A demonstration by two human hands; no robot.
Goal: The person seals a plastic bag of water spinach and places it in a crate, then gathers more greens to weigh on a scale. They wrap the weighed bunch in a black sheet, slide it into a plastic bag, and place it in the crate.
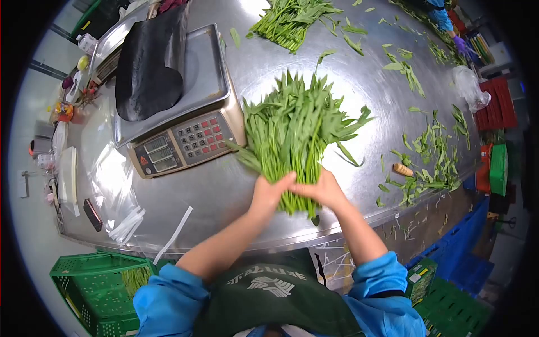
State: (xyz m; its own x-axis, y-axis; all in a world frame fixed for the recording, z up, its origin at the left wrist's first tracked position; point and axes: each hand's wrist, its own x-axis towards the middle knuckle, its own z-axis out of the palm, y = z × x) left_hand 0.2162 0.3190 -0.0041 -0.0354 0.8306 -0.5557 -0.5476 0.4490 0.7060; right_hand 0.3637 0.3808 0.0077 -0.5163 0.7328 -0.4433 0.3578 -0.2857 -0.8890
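Observation:
A large bunch of leafy greens [297, 126], long-stemmed like water spinach, lies on the steel table with its leaves pointing away from me. My left hand [270, 192] wraps round the stems from the left. From the right, my right hand [321, 188] grips the same stems, and the two thumbs meet across the front. Cut stem ends stick out below both hands. Just left of the bunch stands a digital scale [185, 140] with a black sheet [149, 67] lying over its metal pan.
Another pile of greens [292, 22] lies at the back. Loose leaves and a wooden-handled tool [402, 169] are on the right. White strips [126, 224] and a phone [93, 215] lie left. A green crate [101, 286] stands below. A co-worker's purple-gloved hand [462, 46] is far right.

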